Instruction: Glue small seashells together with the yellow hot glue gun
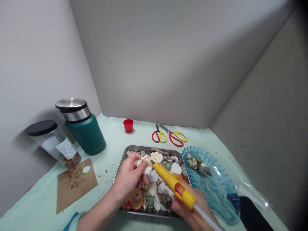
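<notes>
My left hand (128, 176) pinches a white seashell (145, 165) between thumb and fingers above a metal tray (149, 148). A yellow hot glue gun (168, 179) is gripped in my right hand (196, 207), with a translucent glue stick (208, 218) sticking out of its back. The gun's nozzle points at the shell's right edge; whether it touches cannot be made out. Mixed white, green and orange shells (156, 202) fill the tray below both hands. Part of the right hand's fingers is hidden by the gun.
Right of the tray stands a blue scalloped dish (222, 195) holding several small shells (201, 165). Two pairs of scissors (159, 137) and a red cup (128, 126) are behind. At left are a green flask (85, 133), a black-lidded jar (54, 144) and brown cardboard (77, 189).
</notes>
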Demonstrator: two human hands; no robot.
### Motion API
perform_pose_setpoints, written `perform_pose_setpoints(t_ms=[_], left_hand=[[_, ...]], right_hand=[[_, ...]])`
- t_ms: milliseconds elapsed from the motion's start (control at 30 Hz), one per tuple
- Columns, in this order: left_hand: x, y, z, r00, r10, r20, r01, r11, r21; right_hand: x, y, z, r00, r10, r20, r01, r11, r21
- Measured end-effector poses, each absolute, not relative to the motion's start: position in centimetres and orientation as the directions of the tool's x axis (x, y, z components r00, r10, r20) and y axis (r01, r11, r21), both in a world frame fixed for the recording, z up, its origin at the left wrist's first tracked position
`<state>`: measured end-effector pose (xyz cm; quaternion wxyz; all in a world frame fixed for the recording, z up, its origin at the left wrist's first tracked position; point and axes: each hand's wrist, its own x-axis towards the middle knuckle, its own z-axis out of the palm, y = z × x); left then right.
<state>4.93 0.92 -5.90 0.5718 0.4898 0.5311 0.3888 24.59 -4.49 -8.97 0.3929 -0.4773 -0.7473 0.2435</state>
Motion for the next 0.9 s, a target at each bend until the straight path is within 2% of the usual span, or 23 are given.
perform_pose_setpoints(t_ms=[100,167,233,367,467,567,667,900], left_hand=[[4.8,1.1,-5.8,0.135,0.966,-0.220,0.062,0.213,0.975],[4.6,1.2,-5.8,0.120,0.972,-0.203,0.038,0.200,0.979],[4.5,1.3,-5.7,0.108,0.975,-0.193,0.014,0.193,0.981],[4.5,1.1,-5.3,0.163,0.966,-0.202,-0.026,0.209,0.978],[4.8,0.7,-5.0,0.201,0.959,-0.201,-0.025,0.210,0.977],[5.1,0.2,-4.9,0.222,0.951,-0.216,-0.010,0.223,0.975],[5.6,-0.3,-4.9,0.256,0.939,-0.228,-0.019,0.241,0.970],[6.4,-1.2,-4.8,0.261,0.936,-0.236,-0.006,0.247,0.969]], right_hand=[[25.0,-4.3,-8.7,-0.202,0.932,0.302,0.537,0.363,-0.762],[25.5,-4.0,-8.7,-0.189,0.939,0.287,0.590,0.342,-0.731],[25.9,-3.7,-8.9,-0.256,0.926,0.278,0.672,0.377,-0.638],[26.4,-3.2,-9.0,-0.377,0.893,0.245,0.818,0.446,-0.363],[26.7,-3.3,-7.8,-0.429,0.883,0.192,0.833,0.469,-0.294],[26.7,-3.5,-5.8,-0.460,0.869,0.185,0.787,0.495,-0.368],[25.5,-3.5,-4.5,-0.378,0.862,0.339,0.704,0.505,-0.499],[21.9,-2.9,-4.8,-0.238,0.854,0.462,0.650,0.494,-0.577]])
